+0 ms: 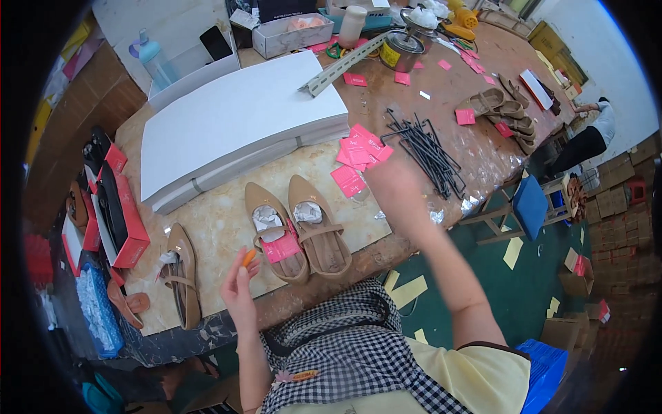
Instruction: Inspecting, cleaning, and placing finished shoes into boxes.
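My left hand (238, 293) hovers just left of a pair of tan pointed flat shoes, its fingers loosely apart and nothing plainly gripped. A small orange cover (248, 257) shows at one of its fingertips. In the left shoe (265, 203) of the pair are white crumpled paper and a pink card (281, 248); the right shoe (321, 231) has paper in its toe. My right hand (396, 193), smeared by motion, is over the table edge beside scattered pink cards (358, 150) and a heap of black hooked rods (427, 152). Its fingers cannot be made out.
Another tan shoe (183, 276) lies on its side at left, near red-and-white shoe boxes (127, 221). A tall stack of white sheets (241, 121) fills the table's back left. Metal cans (402, 52) and more tan shoes (493, 103) stand farther off. A person (593, 134) is at far right.
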A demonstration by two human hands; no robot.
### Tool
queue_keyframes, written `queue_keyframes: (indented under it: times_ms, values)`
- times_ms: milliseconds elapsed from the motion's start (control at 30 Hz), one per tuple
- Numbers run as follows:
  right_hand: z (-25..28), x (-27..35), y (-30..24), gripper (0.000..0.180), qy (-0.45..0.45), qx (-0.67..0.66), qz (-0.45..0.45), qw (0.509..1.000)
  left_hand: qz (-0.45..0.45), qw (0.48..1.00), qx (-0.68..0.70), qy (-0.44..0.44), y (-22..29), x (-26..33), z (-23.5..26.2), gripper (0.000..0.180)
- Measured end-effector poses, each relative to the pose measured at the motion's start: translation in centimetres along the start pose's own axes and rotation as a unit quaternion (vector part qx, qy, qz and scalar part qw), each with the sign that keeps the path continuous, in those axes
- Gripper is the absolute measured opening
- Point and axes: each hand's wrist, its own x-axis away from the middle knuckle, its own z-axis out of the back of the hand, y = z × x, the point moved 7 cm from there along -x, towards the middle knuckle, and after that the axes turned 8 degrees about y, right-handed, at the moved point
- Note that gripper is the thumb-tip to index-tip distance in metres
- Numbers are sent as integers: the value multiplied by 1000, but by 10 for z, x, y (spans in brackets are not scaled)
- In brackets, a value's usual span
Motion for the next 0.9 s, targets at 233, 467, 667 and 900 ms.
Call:
queue_keyframes:
  times_ms: [233, 467, 667, 900]
  values:
    - [-1, 13, 234, 26, -102, 358, -209, 904, -15, 965, -262, 24, -28, -39, -9, 51]
    - [47, 27, 215, 20, -24, 271, -218, 937, 232, 918, 317, -51, -49, -12, -6, 47]
    - [7, 0, 23, 17, -64, -240, -312, 917, 230, 873, 416, -107, -20, 4, -33, 78]
    - [-17, 42, -168, 29, -347, -331, -186, 858, 155, 947, 279, 26, -44, -26, -1, 99]
